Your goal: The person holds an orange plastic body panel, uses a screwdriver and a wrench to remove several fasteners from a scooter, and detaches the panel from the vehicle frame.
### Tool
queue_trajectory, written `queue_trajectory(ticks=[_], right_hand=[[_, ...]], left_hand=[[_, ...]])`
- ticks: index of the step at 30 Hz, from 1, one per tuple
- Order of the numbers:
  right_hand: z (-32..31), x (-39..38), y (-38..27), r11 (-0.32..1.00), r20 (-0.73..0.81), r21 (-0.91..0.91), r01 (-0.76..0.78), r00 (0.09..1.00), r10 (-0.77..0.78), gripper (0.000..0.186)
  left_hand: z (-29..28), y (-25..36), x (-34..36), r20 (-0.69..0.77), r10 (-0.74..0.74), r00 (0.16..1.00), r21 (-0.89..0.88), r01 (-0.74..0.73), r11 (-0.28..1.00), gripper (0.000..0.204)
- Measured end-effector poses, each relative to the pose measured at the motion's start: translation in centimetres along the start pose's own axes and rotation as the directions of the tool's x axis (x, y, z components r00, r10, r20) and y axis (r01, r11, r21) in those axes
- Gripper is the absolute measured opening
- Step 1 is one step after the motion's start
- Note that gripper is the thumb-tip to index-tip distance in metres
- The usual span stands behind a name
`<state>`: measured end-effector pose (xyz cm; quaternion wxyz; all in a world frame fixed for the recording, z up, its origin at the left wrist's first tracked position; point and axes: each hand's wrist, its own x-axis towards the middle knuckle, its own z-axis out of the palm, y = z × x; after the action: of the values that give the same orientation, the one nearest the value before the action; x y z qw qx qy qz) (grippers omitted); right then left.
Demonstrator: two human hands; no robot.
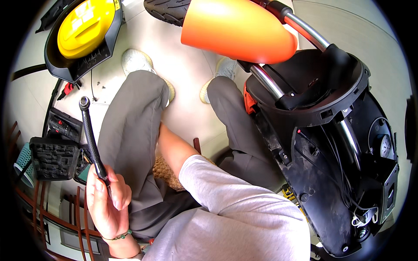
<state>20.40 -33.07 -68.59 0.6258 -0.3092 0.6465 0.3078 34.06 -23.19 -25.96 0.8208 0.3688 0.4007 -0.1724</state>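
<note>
My left hand holds a black ratchet wrench upright by the lower end of its handle. The wrench's round silver head points away from me, and a green bead bracelet circles my wrist. My right forearm reaches down between my knees, and the right hand is hidden behind my left leg. Beside my left hand lies an open black tool case with moulded slots. To my right stands a black scooter front body with an orange mudguard, bare cables and metal fork tubes.
A yellow and black shell part lies on the floor at the far left. Near it are a red-handled tool and a black drill-like tool in a case. A teal basket and brown wooden bars stand at the left edge.
</note>
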Motion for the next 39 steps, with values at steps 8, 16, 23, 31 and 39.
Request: queue_trajectory(ticks=[8,16,23,31,39], right_hand=[[-1.3,0.7,-2.5,0.995,0.002,-0.082,0.056,0.998,-0.056,0.017],[-4.4,-12.7,-15.0,0.687,0.164,-0.434,0.582,0.801,-0.575,0.012],[-6.7,-40.9,-19.5,0.878,0.815,-0.175,0.446,0.566,-0.125,0.057],[-17.0,-50.5,-9.6,0.219,0.694,-0.718,0.661,0.654,0.302,0.030],[-23.0,-54.0,-6.4,0.084,0.796,-0.595,0.800,0.571,0.201,0.028]], left_hand=[[0.7,-0.1,0.0,-0.016,0.018,1.000,0.015,-0.018,1.000,0.024],[2.1,-1.7,-1.7,0.053,0.141,0.989,0.182,-0.148,0.972,0.016],[-2.0,-4.2,-9.1,0.490,-0.164,0.856,0.515,-0.132,0.847,0.013],[-5.3,-9.8,-19.2,0.617,-0.272,0.739,0.786,-0.562,0.257,0.030],[-5.3,-12.1,-25.2,0.686,-0.343,0.642,0.721,-0.665,0.195,0.029]])
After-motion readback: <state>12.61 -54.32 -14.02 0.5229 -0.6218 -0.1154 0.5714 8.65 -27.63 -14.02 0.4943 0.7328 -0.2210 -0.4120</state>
